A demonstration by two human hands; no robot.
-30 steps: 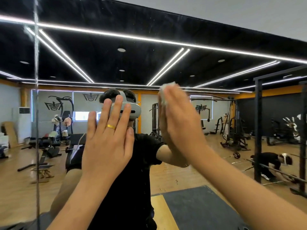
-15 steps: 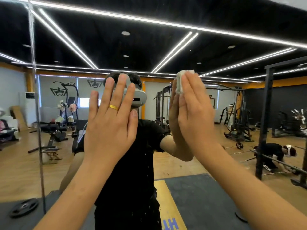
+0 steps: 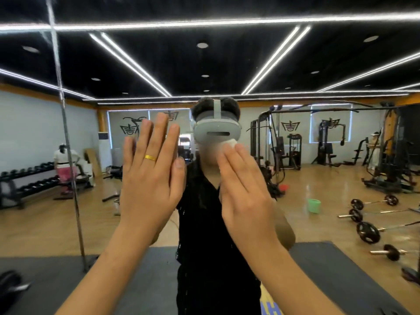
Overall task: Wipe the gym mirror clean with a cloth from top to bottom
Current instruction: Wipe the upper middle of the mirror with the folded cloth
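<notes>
The gym mirror fills the whole view and reflects the room and my own body. My right hand lies flat with straight fingers, pressing a small white cloth against the glass; only the cloth's top edge shows past my fingertips. My left hand, with a gold ring on one finger, rests flat and open on the mirror to the left of the right hand. Small specks dot the glass in front of my reflected black shirt.
A vertical seam between mirror panels runs down the left. Reflected behind me are a dumbbell rack, a person beside it, cable machines, barbells and weight plates on the floor, a green bucket and dark floor mats.
My right hand with the cloth has slid down the glass from above head height to face height. My view has swung right and lower; the left hand stays flat on the mirror.
</notes>
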